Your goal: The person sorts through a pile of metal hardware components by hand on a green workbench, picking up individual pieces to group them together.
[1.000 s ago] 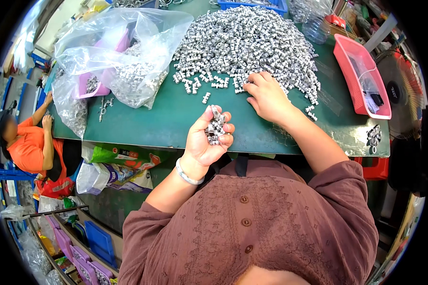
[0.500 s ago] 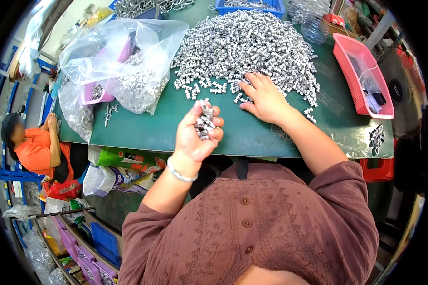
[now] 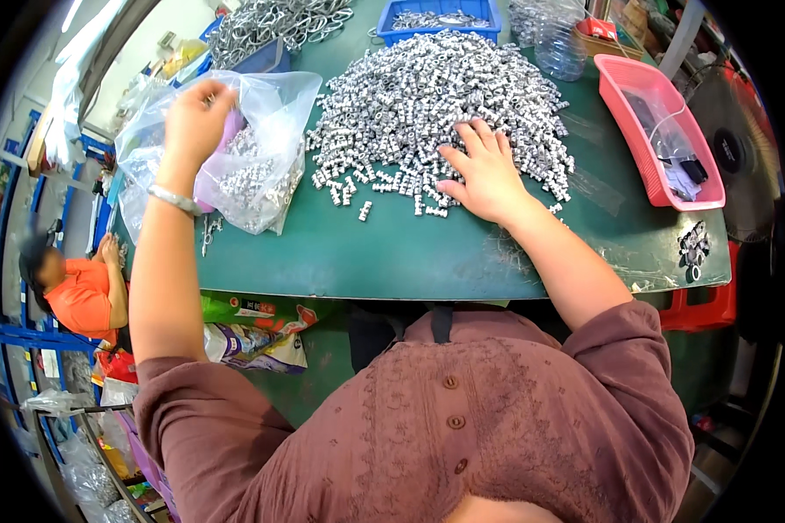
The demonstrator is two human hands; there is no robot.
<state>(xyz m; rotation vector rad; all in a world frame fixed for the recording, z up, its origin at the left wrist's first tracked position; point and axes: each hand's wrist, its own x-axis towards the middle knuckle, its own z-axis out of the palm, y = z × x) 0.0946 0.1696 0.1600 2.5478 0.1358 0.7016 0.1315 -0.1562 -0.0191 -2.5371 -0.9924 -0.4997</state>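
Observation:
A large heap of small silver-grey metal fittings lies on the green table. My right hand rests with spread fingers on the heap's near edge, holding nothing. My left hand is raised over a clear plastic bag at the left. Its fingers are curled; a small glint shows between them, but what they hold is mostly hidden. Inside the bag are more metal fittings and part of a purple container. Several loose fittings lie between the heap and the table's near edge.
A blue tray of metal parts stands behind the heap, with metal rings to its left. A pink basket stands at right, near dark rings. A person in orange sits at far left.
My left hand has moved left and away from me, from the table front with a visible handful of fittings to above the bag. My right hand stays on the heap with its fingers more spread.

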